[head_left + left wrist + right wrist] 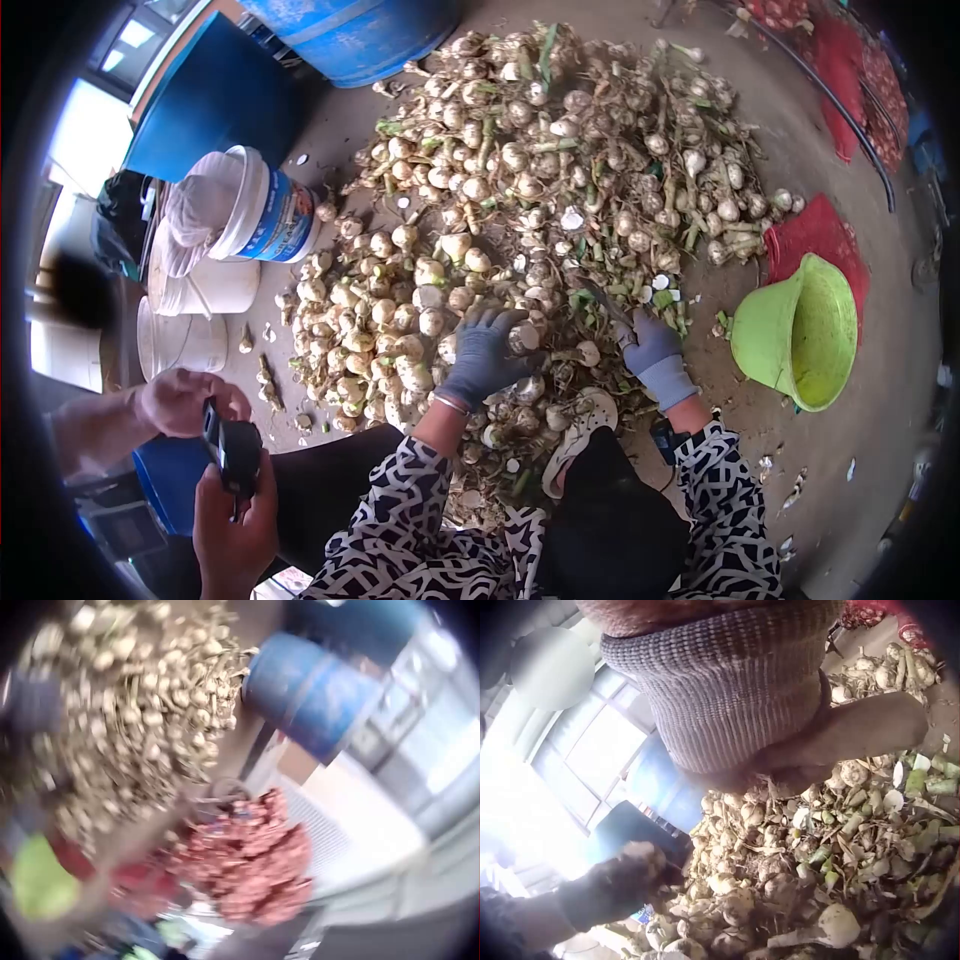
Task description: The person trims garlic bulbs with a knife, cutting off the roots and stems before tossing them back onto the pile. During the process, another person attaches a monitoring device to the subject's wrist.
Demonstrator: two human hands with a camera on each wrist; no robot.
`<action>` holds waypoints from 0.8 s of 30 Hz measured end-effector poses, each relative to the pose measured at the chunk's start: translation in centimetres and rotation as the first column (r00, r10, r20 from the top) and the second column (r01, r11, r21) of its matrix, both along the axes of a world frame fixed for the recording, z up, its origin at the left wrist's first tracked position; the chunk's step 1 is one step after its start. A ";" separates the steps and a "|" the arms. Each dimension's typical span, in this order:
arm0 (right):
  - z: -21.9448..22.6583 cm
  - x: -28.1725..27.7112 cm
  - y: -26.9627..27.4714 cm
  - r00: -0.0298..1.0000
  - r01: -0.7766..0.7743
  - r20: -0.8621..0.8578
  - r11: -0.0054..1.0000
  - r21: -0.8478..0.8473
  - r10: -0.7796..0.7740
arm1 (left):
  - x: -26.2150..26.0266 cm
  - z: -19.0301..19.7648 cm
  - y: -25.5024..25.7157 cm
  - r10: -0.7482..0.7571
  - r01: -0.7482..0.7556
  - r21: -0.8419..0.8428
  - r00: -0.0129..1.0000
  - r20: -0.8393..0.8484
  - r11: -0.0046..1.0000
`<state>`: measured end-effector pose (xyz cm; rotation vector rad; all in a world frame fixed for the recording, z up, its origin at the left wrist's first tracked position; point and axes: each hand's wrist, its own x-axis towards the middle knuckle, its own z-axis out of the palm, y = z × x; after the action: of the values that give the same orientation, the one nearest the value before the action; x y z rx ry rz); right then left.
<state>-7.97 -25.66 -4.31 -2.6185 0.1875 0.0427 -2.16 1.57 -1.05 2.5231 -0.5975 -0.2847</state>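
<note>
In the head view my gloved left hand (483,357) grips a pale garlic bulb (523,337) between fingers and thumb, over the near pile. My gloved right hand (652,350) is to its right, holding a knife-like tool (603,298) whose narrow dark blade points up and left. The right wrist view shows the ribbed cuff of that glove and a smooth brown handle (877,724) beside it. Around both hands lie trimmed bulbs (375,330), and cut stems and scraps cover the ground between them. The left wrist view is blurred.
Farther out spreads a heap of garlic with stems (560,130). A lime-green tub (770,335) lies tipped at right near red mesh sacks (820,240). White buckets (225,285) and a blue barrel (350,35) stand left and behind. Another person's hands hold a black device (238,455).
</note>
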 end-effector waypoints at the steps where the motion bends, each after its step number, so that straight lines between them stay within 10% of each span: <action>1: 0.1 0.2 0.1 1.000 -0.014 0.007 1.000 0.004 0.014 | 0.1 -0.2 0.8 -0.023 0.014 0.202 0.999 0.043 0.979; 5: -0.2 0.4 0.8 0.998 -0.058 -0.016 0.998 0.032 0.059 | -1.4 0.2 3.9 0.052 -0.096 0.316 0.988 0.145 0.944; 7: -2.7 0.1 1.2 0.999 -0.048 0.026 0.998 0.048 0.046 | -2.2 0.9 4.4 0.200 -0.208 0.076 0.975 0.100 0.975; 11: -4.9 1.2 2.1 0.994 -0.017 -0.104 0.993 0.114 0.029 | -2.0 6.5 3.0 -0.019 0.013 -0.173 0.999 -0.037 0.985; 14: -6.3 1.1 1.4 0.979 0.007 -0.201 0.991 0.132 0.020 | 2.2 9.1 3.2 0.132 -0.423 -0.644 0.883 -0.450 0.637; 17: -6.6 0.7 1.0 0.984 0.007 -0.174 0.981 0.195 0.028 | 4.5 12.5 6.0 0.196 -0.682 -0.699 0.732 -0.653 0.215; 24: -8.4 -0.5 -0.3 0.996 0.019 -0.093 0.966 0.257 0.006 | -5.2 18.1 7.7 0.263 -0.663 -0.581 0.735 -0.625 0.472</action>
<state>-8.49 -25.99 -12.73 -2.3579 0.2083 0.1755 -7.31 9.22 17.08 1.5472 0.2116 -0.3007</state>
